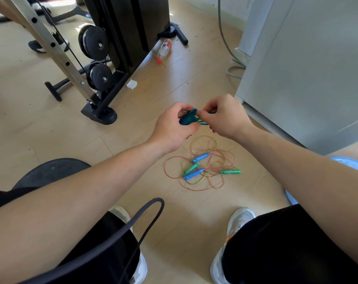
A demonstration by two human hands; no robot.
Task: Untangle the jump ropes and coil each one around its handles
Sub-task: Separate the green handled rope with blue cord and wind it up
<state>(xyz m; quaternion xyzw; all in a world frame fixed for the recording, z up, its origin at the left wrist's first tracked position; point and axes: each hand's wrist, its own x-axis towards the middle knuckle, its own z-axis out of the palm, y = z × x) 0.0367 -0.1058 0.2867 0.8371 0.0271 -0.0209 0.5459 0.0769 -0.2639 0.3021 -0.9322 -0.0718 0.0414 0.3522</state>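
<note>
The person sat with both forearms stretched out over the wooden floor (pixel 145 103), working at a dark blue rope bundle (pixel 186 119) held up between the hands. The left hand (pixel 172 128) had its grip curled round the wound coils, while the right hand (pixel 225 117) kept its grip pinched on the bundle's loose end just beside it. Below them on the floor lay the other jump ropes (pixel 206 181), a loose tangle of thin pink and yellow cord with two blue handles (pixel 201 157) and two green handles (pixel 230 171) in it. Farther back, a plastic bottle (pixel 164 50) lay beside a black gym machine (pixel 120 27).
</note>
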